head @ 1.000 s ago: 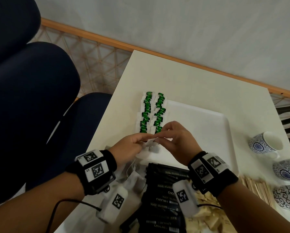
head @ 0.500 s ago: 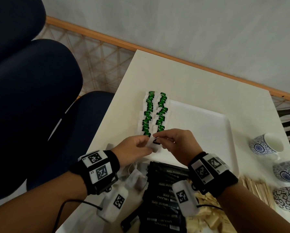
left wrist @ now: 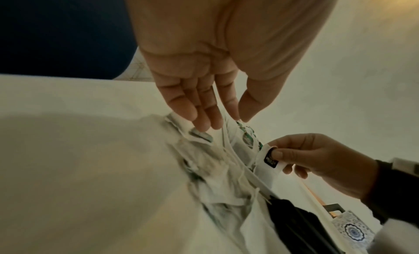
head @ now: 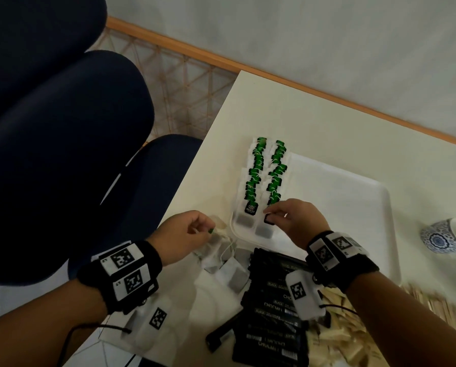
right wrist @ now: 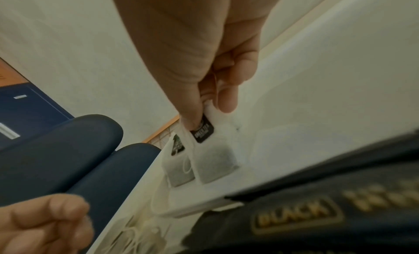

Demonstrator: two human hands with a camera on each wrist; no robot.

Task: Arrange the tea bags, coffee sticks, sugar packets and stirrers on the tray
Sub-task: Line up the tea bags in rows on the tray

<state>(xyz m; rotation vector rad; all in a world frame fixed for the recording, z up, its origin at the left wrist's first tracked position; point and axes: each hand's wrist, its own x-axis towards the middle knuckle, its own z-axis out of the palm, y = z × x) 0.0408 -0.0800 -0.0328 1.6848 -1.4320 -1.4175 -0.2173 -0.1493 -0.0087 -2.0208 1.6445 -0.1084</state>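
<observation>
Another tea bag (head: 264, 229) joins the tray (head: 353, 197)

Our right hand (head: 295, 221) pinches its tag; our left hand (head: 184, 234) has moved off, fingers pinching a loose bag's tag.

The right hand (right wrist: 204, 64) pinches the dark tag (right wrist: 202, 131) of a tea bag (right wrist: 215, 161) lying near the tray's (right wrist: 317, 96) corner, just beside another tea bag (right wrist: 179, 171). Black coffee sticks (right wrist: 317, 218) lie against the tray's near edge. The left hand (right wrist: 43, 225) shows at lower left.
</observation>
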